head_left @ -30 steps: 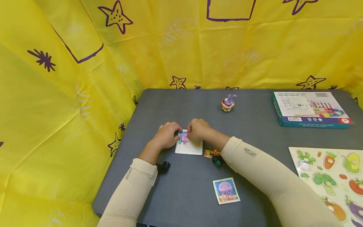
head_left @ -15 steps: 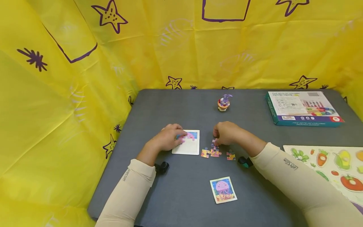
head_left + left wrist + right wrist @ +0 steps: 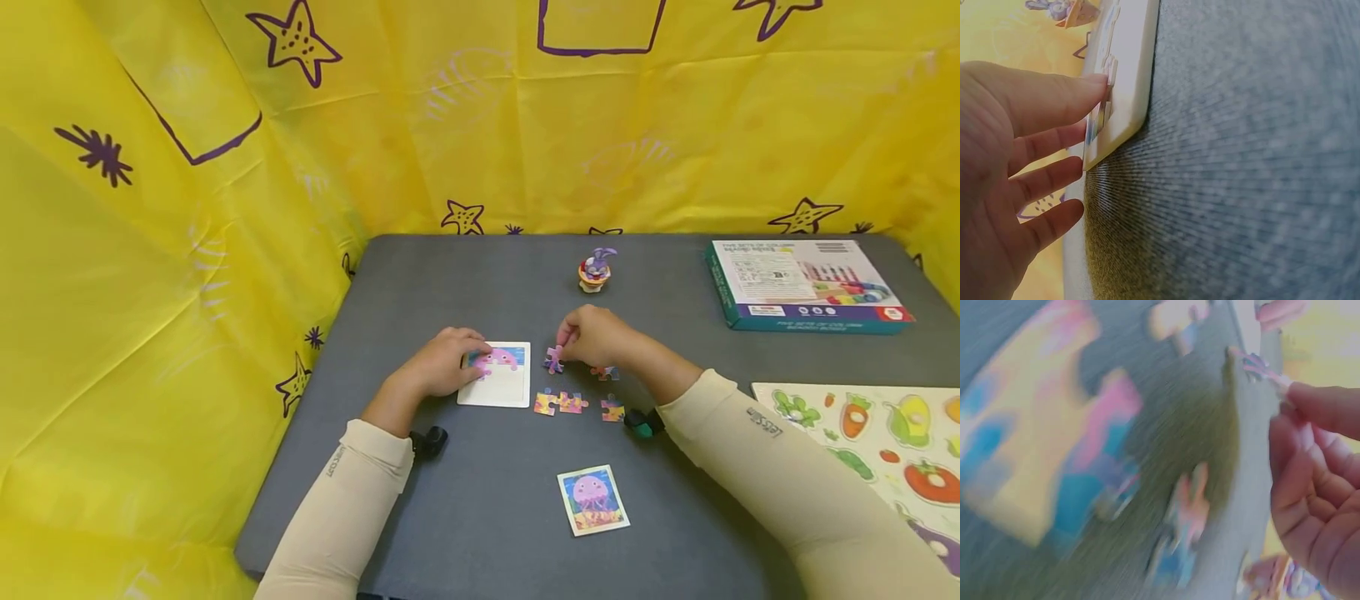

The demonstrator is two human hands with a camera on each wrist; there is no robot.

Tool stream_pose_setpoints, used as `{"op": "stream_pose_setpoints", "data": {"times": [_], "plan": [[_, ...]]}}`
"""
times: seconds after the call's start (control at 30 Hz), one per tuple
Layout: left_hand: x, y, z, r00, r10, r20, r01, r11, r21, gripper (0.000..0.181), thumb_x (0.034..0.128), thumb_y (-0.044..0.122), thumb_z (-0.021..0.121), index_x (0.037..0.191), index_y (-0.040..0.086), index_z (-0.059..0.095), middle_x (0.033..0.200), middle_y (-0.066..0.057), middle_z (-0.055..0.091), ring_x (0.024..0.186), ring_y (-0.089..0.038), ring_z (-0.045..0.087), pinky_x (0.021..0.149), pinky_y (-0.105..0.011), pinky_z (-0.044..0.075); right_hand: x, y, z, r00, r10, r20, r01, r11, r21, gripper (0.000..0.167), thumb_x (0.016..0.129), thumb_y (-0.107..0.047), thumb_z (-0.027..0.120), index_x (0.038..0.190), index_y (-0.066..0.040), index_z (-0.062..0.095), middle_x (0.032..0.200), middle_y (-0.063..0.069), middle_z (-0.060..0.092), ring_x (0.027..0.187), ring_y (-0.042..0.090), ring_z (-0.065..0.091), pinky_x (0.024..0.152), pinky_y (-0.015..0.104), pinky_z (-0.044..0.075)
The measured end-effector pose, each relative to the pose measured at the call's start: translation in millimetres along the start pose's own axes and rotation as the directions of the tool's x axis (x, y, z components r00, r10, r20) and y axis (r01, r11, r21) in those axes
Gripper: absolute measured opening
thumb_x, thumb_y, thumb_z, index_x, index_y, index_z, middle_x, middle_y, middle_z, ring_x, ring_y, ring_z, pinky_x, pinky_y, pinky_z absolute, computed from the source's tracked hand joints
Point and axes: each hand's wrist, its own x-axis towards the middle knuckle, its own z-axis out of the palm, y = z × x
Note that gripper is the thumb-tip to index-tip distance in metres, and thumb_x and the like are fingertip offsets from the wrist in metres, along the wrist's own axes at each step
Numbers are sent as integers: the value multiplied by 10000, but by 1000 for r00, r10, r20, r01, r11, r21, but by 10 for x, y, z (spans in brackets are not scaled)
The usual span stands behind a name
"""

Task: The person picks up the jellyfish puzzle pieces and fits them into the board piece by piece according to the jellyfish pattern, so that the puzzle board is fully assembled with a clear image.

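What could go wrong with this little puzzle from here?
The held piece might slip, since the right hand pinches it near one edge. The left hand, its fingers over some of the fitted pieces, could nudge them out of line. The right hand might also knock the loose pieces lying close by.

This looks like a play corner, in what building is unclear: yellow cloth [image 3: 435, 150] with purple stars [image 3: 298, 42] hangs beyond and left of a grey table [image 3: 465, 492] bearing jigsaw pieces [image 3: 573, 402], a rabbit toy [image 3: 595, 271] far off, and a vegetable board [image 3: 876, 437] at right.
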Motion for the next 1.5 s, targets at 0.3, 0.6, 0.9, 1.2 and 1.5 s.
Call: {"op": "stream_pose_setpoints", "data": {"times": [0.3, 0.6, 0.9, 1.2, 1.5], "plan": [[-14, -6, -1, 1000, 2, -30, -3, 999, -34, 381, 935, 182, 702, 1312, 127, 694, 1401, -103, 614, 1344, -350, 500, 1155, -463, 371, 396, -409, 351, 997, -38, 65, 33, 996, 82, 40, 863, -153, 799, 869, -122, 773, 742, -10, 669, 713, 146, 570, 634, 263, 443], [8, 55, 8, 999, -18, -48, 17, 1000, -23, 410, 912, 286, 754, 1287, 129, 698, 1386, -82, 624, 1337, -327, 508, 1134, -487, 383, 530, -544, 565, 1000, -4, 19, 6, 995, -100, 61, 821, -172, 801, 767, -170, 773, 772, -31, 709, 743, 166, 609, 600, 257, 454], [16, 80, 3, 997, -49, -58, 48, 999, -15, 399, 889, 274, 780, 1253, 131, 703, 1368, -63, 634, 1328, -315, 513, 1122, -510, 385, 566, -577, 576, 999, -35, -14, 32, 984, -178, 130, 838, -179, 771, 711, -174, 742, 737, -32, 679, 740, 181, 599, 608, 279, 438], [29, 102, 0, 997, -58, -51, 58, 998, 5, 378, 898, 272, 757, 1245, 135, 697, 1357, -50, 640, 1309, -307, 526, 1096, -510, 406, 507, -491, 478, 998, -56, -25, 51, 982, -184, 112, 866, -194, 756, 761, -167, 728, 783, -12, 677, 783, 198, 601, 662, 313, 445], [59, 138, -17, 993, -114, -9, 114, 993, 9, 293, 994, 236, 611, 1268, 178, 697, 1400, -48, 610, 1334, -311, 493, 1131, -506, 357, 45, -20, -14, 998, -60, -17, 52, 955, -291, 92, 917, -183, 725, 828, -161, 741, 797, -11, 680, 785, 208, 635, 778, 430, 492]]}}
